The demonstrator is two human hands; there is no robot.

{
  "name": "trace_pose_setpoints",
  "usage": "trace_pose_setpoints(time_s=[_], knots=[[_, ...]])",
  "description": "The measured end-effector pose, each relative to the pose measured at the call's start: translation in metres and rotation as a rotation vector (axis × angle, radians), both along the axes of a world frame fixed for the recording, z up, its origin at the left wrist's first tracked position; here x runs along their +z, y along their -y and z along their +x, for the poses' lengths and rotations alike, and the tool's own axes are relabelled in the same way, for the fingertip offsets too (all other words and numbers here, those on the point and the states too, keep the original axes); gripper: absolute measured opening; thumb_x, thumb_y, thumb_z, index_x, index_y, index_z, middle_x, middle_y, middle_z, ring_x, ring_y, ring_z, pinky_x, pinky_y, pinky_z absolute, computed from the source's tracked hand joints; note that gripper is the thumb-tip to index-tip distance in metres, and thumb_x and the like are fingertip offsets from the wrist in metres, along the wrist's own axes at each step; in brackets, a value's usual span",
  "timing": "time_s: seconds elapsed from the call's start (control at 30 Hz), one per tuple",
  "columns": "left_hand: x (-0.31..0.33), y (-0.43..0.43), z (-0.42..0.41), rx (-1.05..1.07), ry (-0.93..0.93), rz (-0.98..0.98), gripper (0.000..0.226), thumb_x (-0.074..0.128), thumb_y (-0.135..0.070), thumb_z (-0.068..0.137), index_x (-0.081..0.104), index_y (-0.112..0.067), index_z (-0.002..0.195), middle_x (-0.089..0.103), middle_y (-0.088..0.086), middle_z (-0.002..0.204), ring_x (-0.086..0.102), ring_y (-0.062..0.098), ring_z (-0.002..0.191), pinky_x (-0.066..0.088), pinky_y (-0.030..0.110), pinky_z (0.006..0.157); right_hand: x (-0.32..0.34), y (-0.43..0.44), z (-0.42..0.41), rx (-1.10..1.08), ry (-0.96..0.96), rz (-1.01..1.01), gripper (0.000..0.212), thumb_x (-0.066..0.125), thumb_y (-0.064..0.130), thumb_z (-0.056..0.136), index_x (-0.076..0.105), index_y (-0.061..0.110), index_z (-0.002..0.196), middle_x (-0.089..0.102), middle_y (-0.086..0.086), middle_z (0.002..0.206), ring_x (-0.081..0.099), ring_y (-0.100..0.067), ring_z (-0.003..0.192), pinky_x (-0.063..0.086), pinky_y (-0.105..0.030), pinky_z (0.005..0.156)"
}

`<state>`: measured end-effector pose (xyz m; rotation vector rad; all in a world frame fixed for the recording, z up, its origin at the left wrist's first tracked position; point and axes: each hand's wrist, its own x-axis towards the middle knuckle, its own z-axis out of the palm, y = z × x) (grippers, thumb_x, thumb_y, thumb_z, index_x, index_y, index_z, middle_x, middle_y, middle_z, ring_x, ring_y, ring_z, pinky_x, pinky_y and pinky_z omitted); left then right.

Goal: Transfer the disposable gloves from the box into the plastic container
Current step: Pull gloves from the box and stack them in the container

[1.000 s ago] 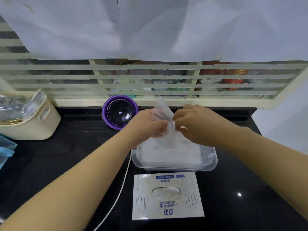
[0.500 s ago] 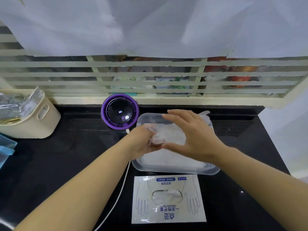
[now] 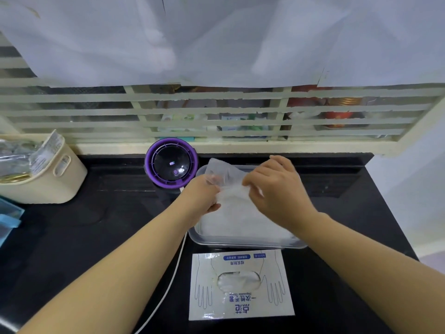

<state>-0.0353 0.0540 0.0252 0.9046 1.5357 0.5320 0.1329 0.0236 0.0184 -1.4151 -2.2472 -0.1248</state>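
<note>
Both hands, left [image 3: 203, 195] and right [image 3: 274, 189], pinch a glove [image 3: 225, 175] between them above the container [image 3: 243, 242]

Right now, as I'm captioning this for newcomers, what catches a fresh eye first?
The left hand and right hand pinch a filmy disposable glove over the plastic container at mid-counter. The glove box lies flat nearer the camera. A purple-rimmed round device stands behind the container's left corner.

One head-worn wide-angle view, facing forward and down
It looks from above the near edge of the black worktop [image 3: 72, 237] toward the slatted window [image 3: 216, 112] behind it, the plastic container [image 3: 240, 242] mid-frame, close enough that both forearms [image 3: 125, 259] enter from the bottom corners
</note>
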Motion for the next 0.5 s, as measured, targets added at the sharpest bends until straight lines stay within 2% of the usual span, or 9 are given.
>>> trace_pose_setpoints(time_s=[0.07, 0.1, 0.13, 0.23, 0.3, 0.37, 0.4, 0.43, 0.5], knots=[[-0.002, 0.002, -0.003, -0.037, -0.052, 0.067, 0.034, 0.043, -0.003, 0.099, 0.055, -0.01, 0.13, 0.06, 0.012, 0.093, 0.059, 0.022, 0.078, 0.048, 0.016, 0.047, 0.007, 0.004, 0.016, -0.028, 0.018, -0.046, 0.014, 0.067, 0.006, 0.078, 0.072, 0.018, 0.084, 0.07, 0.005, 0.078, 0.062, -0.02, 0.076, 0.039, -0.037, 0.093], [-0.002, 0.003, -0.003, -0.055, -0.064, 0.093, 0.036, 0.041, -0.002, 0.099, 0.053, -0.01, 0.132, 0.061, 0.016, 0.11, 0.063, 0.028, 0.091, 0.048, 0.015, 0.046, 0.011, 0.006, 0.023, -0.039, 0.026, -0.061, 0.016, 0.067, 0.004, 0.078, 0.072, 0.017, 0.085, 0.07, 0.005, 0.078, 0.062, -0.02, 0.076, 0.038, -0.035, 0.091], [-0.002, 0.005, -0.003, -0.077, -0.079, 0.117, 0.036, 0.041, -0.001, 0.1, 0.053, -0.011, 0.132, 0.06, 0.015, 0.118, 0.063, 0.027, 0.093, 0.047, 0.013, 0.045, 0.018, 0.008, 0.03, -0.048, 0.035, -0.068, 0.018, 0.067, 0.002, 0.077, 0.072, 0.017, 0.085, 0.07, 0.005, 0.077, 0.061, -0.021, 0.076, 0.037, -0.033, 0.089], [-0.004, 0.006, -0.004, -0.143, -0.175, 0.225, 0.028, 0.045, -0.005, 0.099, 0.056, -0.013, 0.124, 0.057, 0.001, 0.094, 0.052, 0.01, 0.067, 0.048, 0.012, 0.048, 0.04, 0.011, 0.044, -0.047, 0.022, -0.084, 0.02, 0.064, 0.0, 0.076, 0.072, 0.016, 0.084, 0.067, 0.007, 0.075, 0.056, -0.018, 0.074, 0.04, -0.037, 0.086], [-0.008, 0.007, -0.005, -0.217, -0.272, 0.306, 0.024, 0.045, -0.008, 0.099, 0.055, -0.013, 0.121, 0.057, 0.0, 0.09, 0.054, 0.013, 0.07, 0.05, 0.018, 0.056, 0.056, 0.014, 0.044, -0.042, -0.057, -0.103, 0.02, 0.058, 0.006, 0.078, 0.073, 0.017, 0.086, 0.065, 0.01, 0.076, 0.053, -0.013, 0.073, 0.045, -0.038, 0.084], [-0.013, 0.009, -0.006, -0.283, -0.367, 0.362, 0.024, 0.046, -0.01, 0.099, 0.053, -0.012, 0.121, 0.061, 0.007, 0.098, 0.06, 0.022, 0.08, 0.054, 0.032, 0.07, 0.068, 0.017, 0.037, -0.042, -0.253, -0.148, 0.021, 0.055, 0.01, 0.083, 0.073, 0.016, 0.091, 0.067, 0.009, 0.082, 0.059, -0.01, 0.076, 0.05, -0.028, 0.079], [-0.016, 0.01, -0.006, -0.303, -0.402, 0.392, 0.025, 0.046, -0.011, 0.098, 0.052, -0.011, 0.123, 0.062, 0.009, 0.1, 0.06, 0.022, 0.082, 0.053, 0.032, 0.073, 0.071, 0.016, 0.031, -0.044, -0.363, -0.199, 0.019, 0.056, 0.009, 0.087, 0.072, 0.015, 0.095, 0.067, 0.009, 0.084, 0.061, -0.006, 0.077, 0.05, -0.021, 0.077], [-0.018, 0.011, -0.007, -0.316, -0.434, 0.431, 0.026, 0.046, -0.011, 0.098, 0.052, -0.01, 0.124, 0.061, 0.007, 0.098, 0.058, 0.017, 0.079, 0.051, 0.028, 0.07, 0.069, 0.015, 0.025, -0.045, -0.427, -0.275, 0.019, 0.056, 0.009, 0.09, 0.071, 0.016, 0.099, 0.066, 0.011, 0.085, 0.06, 0.0, 0.077, 0.049, -0.014, 0.074], [-0.023, 0.013, -0.008, -0.341, -0.482, 0.492, 0.023, 0.046, -0.01, 0.098, 0.052, -0.01, 0.121, 0.059, 0.004, 0.094, 0.051, 0.01, 0.071, 0.043, 0.019, 0.062, 0.053, 0.011, 0.012, -0.016, -0.31, -0.476, 0.022, 0.055, 0.017, 0.093, 0.065, 0.02, 0.113, 0.064, 0.012, 0.098, 0.058, 0.004, 0.083, 0.049, -0.013, 0.078]])
